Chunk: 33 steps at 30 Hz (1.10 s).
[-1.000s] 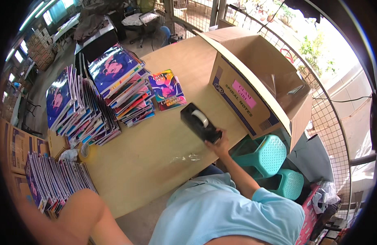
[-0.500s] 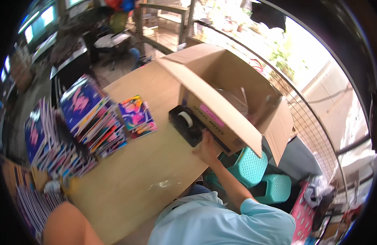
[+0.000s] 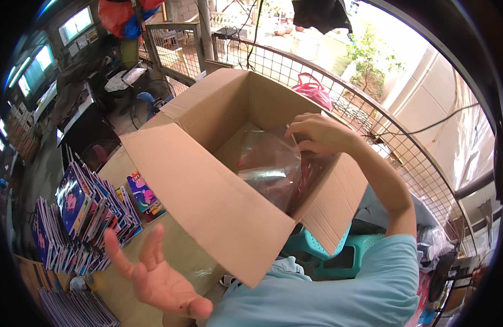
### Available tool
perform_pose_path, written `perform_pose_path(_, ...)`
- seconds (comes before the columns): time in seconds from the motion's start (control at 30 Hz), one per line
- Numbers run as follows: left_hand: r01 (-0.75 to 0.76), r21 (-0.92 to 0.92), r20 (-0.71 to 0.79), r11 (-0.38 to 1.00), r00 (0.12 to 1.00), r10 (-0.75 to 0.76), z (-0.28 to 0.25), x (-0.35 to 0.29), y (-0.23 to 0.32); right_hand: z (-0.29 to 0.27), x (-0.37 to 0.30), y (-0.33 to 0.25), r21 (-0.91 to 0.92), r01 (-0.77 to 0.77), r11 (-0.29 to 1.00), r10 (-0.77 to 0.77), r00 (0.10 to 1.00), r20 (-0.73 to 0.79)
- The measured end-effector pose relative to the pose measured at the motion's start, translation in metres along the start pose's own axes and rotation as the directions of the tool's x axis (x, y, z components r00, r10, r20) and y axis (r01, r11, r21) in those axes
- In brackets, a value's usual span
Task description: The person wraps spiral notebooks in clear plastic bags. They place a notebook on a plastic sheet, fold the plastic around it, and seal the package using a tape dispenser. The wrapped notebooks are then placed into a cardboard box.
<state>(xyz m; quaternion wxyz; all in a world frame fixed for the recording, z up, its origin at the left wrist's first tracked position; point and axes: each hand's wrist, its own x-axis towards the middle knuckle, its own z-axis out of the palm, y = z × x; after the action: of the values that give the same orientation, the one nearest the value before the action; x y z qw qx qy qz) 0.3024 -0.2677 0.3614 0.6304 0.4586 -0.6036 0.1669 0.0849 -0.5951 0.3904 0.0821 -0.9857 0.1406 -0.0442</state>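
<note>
An open cardboard box point(image 3: 202, 185) stands on the table with its flaps folded outward. Over its right side reaches my right hand point(image 3: 319, 133), fingers pinched on the upper edge of a clear plastic bag point(image 3: 270, 169) inside the box. Part of the bag hangs down in the box, and reddish plastic shows beside it. My left hand point(image 3: 164, 283) is raised in front of the box, palm up with fingers spread, holding nothing. Left of the box lie a few small colourful notebooks point(image 3: 144, 191), partly behind a flap.
Stacks of spiral notebooks point(image 3: 88, 210) occupy the table's left end, with more notebooks point(image 3: 77, 308) lower down. Green plastic stools point(image 3: 349, 253) stand by the table at right. A wire mesh railing point(image 3: 404, 169) runs behind the box, with a pink bag point(image 3: 312, 94) near it.
My right hand has left the black tape dispenser beside the box and moved up to the plastic bag. My left hand has come into view, open. The view has shifted; a flap hides the dispenser.
</note>
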Motion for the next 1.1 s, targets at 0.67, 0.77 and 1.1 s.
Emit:
perform_pose_path(0.67, 0.528, 0.424, -0.356, 0.736, 0.844, -0.401, -0.021, -0.076, 0.073, 0.286, 0.066, 0.211, -0.012, -0.786, 0.618, 0.745, 0.581, 0.329)
perform_pose_path(0.77, 0.509, 0.457, -0.399, 0.729, 0.85, -0.344, -0.027, -0.078, 0.074, 0.292, 0.076, 0.23, -0.19, -0.697, 0.692, 0.712, 0.616, 0.336)
perform_pose_path(1.1, 0.432, 0.521, -0.548, 0.736, 0.83, -0.099, -0.076, -0.066, 0.073, -0.069, 0.022, 0.032, 0.318, -0.253, 0.914, 0.379, 0.815, -0.438)
